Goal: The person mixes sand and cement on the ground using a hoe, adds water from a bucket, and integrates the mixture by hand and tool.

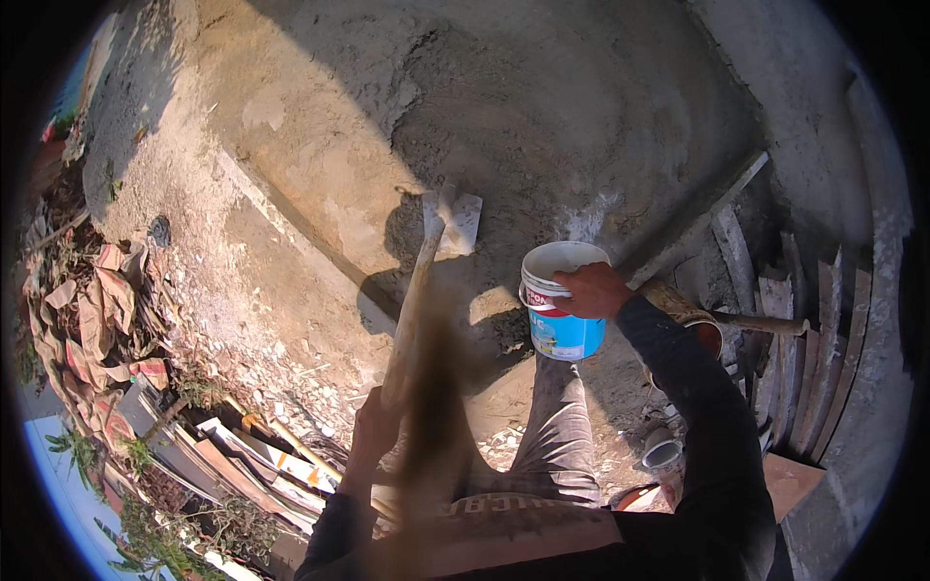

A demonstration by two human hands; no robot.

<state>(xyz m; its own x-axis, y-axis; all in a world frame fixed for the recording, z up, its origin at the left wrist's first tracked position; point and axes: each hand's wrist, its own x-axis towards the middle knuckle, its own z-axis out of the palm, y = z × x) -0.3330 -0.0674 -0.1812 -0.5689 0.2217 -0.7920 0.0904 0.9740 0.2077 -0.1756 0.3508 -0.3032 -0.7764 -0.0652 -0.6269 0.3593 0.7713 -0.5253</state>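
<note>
My left hand (375,426) is closed round the long wooden handle of a shovel (418,281). The shovel's flat blade (465,225), pale with dried mortar, rests at the edge of the damp grey mix ahead of me. In my right hand (593,290) is the rim of a blue and white plastic bucket (567,334), held upright in front of my leg. Its inner wall is whitish, and I cannot make out what lies at the bottom. A dark blurred shape close to the camera hides part of my left side.
Boards border the mix at left (291,232) and right (702,218). Rubble and crumpled paper sacks (102,300) lie left, above stacked wood scraps (262,465). Beside my right arm are another bucket (705,336), a small grey container (663,450) and upright planks (823,349).
</note>
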